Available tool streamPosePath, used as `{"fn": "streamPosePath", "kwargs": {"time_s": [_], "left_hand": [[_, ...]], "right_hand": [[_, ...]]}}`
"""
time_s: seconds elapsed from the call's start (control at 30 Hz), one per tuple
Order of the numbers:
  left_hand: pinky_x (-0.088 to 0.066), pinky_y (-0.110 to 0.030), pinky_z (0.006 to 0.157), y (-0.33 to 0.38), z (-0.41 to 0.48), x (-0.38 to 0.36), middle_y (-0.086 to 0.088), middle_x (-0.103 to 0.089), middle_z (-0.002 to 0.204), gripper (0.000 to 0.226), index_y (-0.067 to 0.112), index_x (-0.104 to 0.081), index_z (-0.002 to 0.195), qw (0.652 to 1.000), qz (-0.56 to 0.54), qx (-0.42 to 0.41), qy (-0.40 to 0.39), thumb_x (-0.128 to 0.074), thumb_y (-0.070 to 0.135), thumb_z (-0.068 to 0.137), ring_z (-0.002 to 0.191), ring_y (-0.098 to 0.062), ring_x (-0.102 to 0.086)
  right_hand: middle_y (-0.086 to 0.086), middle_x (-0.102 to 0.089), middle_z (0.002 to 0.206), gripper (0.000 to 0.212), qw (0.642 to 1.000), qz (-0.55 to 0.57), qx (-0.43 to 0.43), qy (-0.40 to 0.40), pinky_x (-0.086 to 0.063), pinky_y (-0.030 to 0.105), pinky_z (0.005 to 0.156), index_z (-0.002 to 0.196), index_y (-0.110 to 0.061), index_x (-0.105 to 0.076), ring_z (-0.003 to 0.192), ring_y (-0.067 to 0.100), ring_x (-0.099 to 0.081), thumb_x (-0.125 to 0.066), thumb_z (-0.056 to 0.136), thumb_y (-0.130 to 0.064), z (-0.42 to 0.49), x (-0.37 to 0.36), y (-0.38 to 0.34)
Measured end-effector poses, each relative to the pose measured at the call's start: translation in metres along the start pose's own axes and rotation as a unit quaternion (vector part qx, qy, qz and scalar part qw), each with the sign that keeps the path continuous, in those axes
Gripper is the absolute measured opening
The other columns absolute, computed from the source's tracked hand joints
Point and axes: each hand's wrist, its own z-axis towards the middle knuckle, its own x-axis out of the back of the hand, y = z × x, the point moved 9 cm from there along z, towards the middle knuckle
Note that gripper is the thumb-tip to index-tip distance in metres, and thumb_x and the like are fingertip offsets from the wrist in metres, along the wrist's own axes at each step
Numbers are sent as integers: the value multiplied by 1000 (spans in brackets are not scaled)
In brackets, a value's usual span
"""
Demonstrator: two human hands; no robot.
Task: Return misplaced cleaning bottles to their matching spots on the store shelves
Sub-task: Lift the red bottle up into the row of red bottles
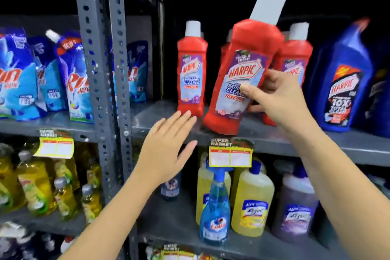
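A red Harpic bathroom cleaner bottle (240, 74) with a white cap leans to the right, its base on the front edge of the grey upper shelf (274, 133). My right hand (272, 95) grips its right side, thumb across the label. Upright bottles of the same red kind stand to its left (191, 69) and behind it (295, 63). My left hand (166, 150) is flat with fingers apart, just in front of the shelf edge below the left red bottle, holding nothing.
Blue Harpic bottles (346, 82) stand right of the red ones. Blue detergent pouches (71, 78) fill the left bay behind a grey upright post (99, 69). Below are yellow cleaner bottles (251, 200), a blue spray bottle (215, 209), a purple bottle (295, 207) and yellow price tags (231, 155).
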Motion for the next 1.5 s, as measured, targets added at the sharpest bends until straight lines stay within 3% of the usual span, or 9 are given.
{"fn": "streamPosePath", "kwargs": {"time_s": [0.13,0.27,0.37,0.5,0.6,0.67,0.93,1.23,1.5], "left_hand": [[-36,-44,105,-7,11,-36,-5,-54,141,58,12,-51,139,997,31,17,-73,-32,50,100,132,-23,-47],[-39,-41,99,-9,12,-35,-7,-66,124,51,9,-63,123,998,39,24,-31,-36,46,100,118,-25,-58],[-39,-41,100,-8,10,-36,-7,-66,124,46,10,-65,121,999,37,28,-17,-40,43,99,117,-24,-59],[-38,-39,101,-8,10,-34,-5,-66,123,46,11,-65,121,999,31,28,-7,-40,43,99,117,-23,-59],[-38,-39,101,-9,9,-35,-4,-66,123,45,12,-65,121,999,30,28,-4,-41,43,99,117,-23,-59],[-38,-39,101,-9,9,-35,-4,-67,122,45,12,-65,120,999,32,29,4,-42,43,99,116,-23,-59],[-38,-38,100,-7,10,-33,-5,-68,120,43,12,-67,117,999,32,32,29,-44,42,97,114,-22,-60],[-37,-38,101,-8,9,-34,-4,-67,121,44,12,-66,120,999,25,36,27,-43,42,98,116,-22,-59],[-37,-37,102,-8,9,-33,-4,-67,121,43,12,-67,119,998,26,38,31,-44,41,98,115,-22,-59]], "right_hand": [[12,-75,101,16,998,-59,-32,-2,-59,32,53,83,-27,-64,79,17,-71,-75,82,-16,28,4,19],[9,-74,101,14,992,-116,-56,-9,-61,48,61,93,-24,-65,91,27,-72,-75,83,-23,48,-1,37],[6,-71,111,26,990,-110,-80,-19,-61,42,59,108,-21,-61,96,22,-69,-72,85,-27,51,-6,47],[5,-69,108,38,991,-63,-116,-26,-60,46,75,110,-19,-59,99,20,-67,-78,79,-30,41,-5,66],[-4,-71,106,57,988,-87,-108,-70,-55,30,87,115,-16,-60,98,9,-66,-88,66,-24,27,-16,81],[-3,-71,112,65,988,-96,-98,-70,-52,30,92,118,-16,-62,102,10,-66,-91,60,-23,24,-20,92],[0,-68,114,62,987,-110,-113,-28,-51,33,93,120,-15,-60,103,15,-63,-89,65,-18,45,-15,114],[6,-65,117,62,982,-37,-164,-87,-49,22,80,128,-8,-53,103,17,-62,-81,73,-4,59,-24,127],[8,-60,127,64,980,-7,-167,-107,-46,28,91,136,-7,-44,111,17,-58,-74,80,-1,59,-30,133]]}}
